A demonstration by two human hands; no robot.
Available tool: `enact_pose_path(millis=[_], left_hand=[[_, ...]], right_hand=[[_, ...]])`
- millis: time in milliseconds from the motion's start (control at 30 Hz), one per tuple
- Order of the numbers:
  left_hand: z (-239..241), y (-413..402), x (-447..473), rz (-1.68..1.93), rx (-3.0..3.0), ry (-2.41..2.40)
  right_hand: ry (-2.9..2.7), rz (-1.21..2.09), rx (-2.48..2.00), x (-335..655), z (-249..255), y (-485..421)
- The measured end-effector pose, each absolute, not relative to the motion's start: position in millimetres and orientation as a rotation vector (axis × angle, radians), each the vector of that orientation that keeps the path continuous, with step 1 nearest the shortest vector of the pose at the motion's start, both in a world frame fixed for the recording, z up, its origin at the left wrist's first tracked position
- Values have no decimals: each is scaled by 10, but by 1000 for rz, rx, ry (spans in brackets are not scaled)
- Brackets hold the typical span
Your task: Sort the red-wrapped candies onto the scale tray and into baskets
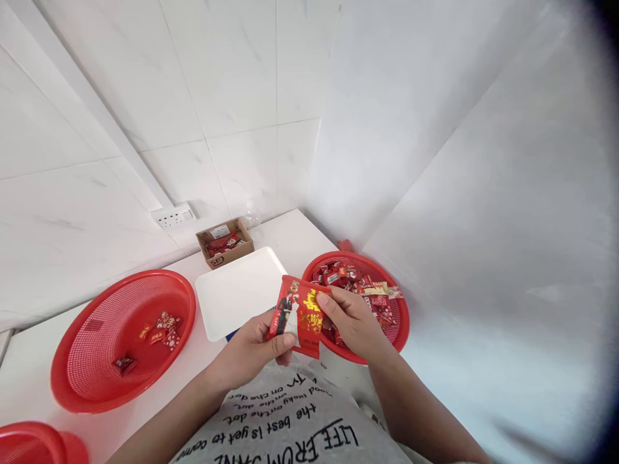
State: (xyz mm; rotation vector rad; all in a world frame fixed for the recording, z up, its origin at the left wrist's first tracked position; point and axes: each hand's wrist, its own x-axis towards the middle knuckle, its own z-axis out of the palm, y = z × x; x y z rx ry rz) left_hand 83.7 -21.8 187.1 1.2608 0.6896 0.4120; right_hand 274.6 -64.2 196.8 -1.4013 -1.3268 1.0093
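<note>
A red packet with a printed couple and gold characters is held upright between both hands over the table's front edge. My left hand pinches its lower left edge. My right hand grips its right side, fingers curled round it. Just behind my right hand sits a red mesh basket piled with several red wrapped candies. Farther left, a larger red mesh basket holds a few small red packets.
A white square tray lies between the baskets, with a small cardboard box of red items behind it. A wall socket sits on the tiled wall. A white partition rises on the right. Another red basket's rim shows bottom left.
</note>
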Motion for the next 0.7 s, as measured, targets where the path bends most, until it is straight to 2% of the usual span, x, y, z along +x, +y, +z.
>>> enact_pose_path(millis=[200,500,700], left_hand=[[1874,-219,852,392,1273,670],[1818,-221,848,532,1190,768],[1632,-130,888,539,1086,811]], right_hand=[[-1300,994,-1339,2722,1957,-612],[-1366,1169,-1281,2694,1913,-589],[-1532,925,-1559,2590,1659,-541]])
